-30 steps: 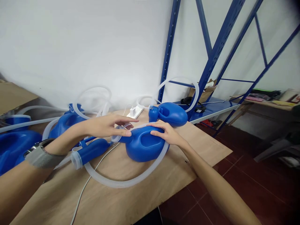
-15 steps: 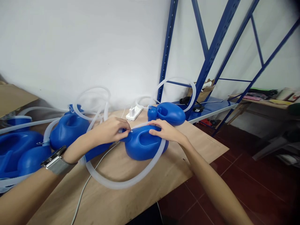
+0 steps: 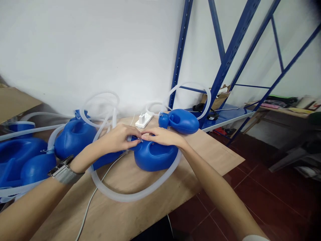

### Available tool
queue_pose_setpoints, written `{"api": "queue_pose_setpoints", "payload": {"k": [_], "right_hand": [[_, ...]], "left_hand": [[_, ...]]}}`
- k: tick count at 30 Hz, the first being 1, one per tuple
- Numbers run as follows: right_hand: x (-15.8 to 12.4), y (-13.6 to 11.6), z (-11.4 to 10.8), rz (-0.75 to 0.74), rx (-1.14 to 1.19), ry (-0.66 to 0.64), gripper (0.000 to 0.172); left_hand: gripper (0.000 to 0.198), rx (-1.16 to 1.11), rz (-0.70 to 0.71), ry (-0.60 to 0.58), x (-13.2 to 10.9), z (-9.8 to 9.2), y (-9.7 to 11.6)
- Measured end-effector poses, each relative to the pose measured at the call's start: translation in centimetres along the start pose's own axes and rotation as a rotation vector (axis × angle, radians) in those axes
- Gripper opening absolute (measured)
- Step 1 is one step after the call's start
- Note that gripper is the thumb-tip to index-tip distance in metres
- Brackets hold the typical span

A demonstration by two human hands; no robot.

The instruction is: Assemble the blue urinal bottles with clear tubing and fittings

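Note:
A blue plastic bottle point(image 3: 155, 157) with a moulded handle lies on its side on the wooden table. My left hand point(image 3: 121, 137) is closed round its neck end, a watch on that wrist. Reaching over the bottle's top, my right hand point(image 3: 160, 135) brings its thumb and fingertips together against the left fingertips. Between them shows a small shiny clip point(image 3: 141, 140) at the neck, partly hidden by fingers. A translucent hose point(image 3: 130, 196) loops in front of the bottle. Behind, another blue bottle point(image 3: 185, 121) rests with its cap toward the left.
More blue bottles point(image 3: 75, 137) with hoses crowd the table's left side. A white power strip point(image 3: 144, 119) lies near the wall, and a pale cable point(image 3: 94, 192) crosses the tabletop point(image 3: 117, 222). Blue shelving posts point(image 3: 220, 77) stand at the right. A cardboard flap point(image 3: 17, 102) juts in left.
My right hand has moved left from the bottle's body to the neck, meeting my left fingertips. The left hand has stayed at the neck. The bottle lies nearly where it was.

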State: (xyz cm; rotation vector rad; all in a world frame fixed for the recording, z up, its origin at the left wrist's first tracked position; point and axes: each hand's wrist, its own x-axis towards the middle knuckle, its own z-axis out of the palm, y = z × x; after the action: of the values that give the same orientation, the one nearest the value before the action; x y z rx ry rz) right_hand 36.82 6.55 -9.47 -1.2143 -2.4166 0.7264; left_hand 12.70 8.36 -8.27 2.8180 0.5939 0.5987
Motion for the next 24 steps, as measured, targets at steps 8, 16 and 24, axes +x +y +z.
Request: {"api": "queue_pose_setpoints", "payload": {"k": [8, 16, 24], "right_hand": [[0.4, 0.7, 0.3, 0.034, 0.061, 0.033, 0.047], [0.9, 1.2, 0.2, 0.018, 0.137, -0.013, 0.051], [0.8, 1.2, 0.2, 0.01, 0.165, -0.045, 0.042]], "left_hand": [[0.024, 0.015, -0.017, 0.022, 0.1, 0.2, 0.6], [0.022, 0.014, -0.059, 0.06, 0.2, 0.4, 0.5], [0.02, 0.046, -0.098, 0.048, 0.5, 0.5, 0.4]]}}
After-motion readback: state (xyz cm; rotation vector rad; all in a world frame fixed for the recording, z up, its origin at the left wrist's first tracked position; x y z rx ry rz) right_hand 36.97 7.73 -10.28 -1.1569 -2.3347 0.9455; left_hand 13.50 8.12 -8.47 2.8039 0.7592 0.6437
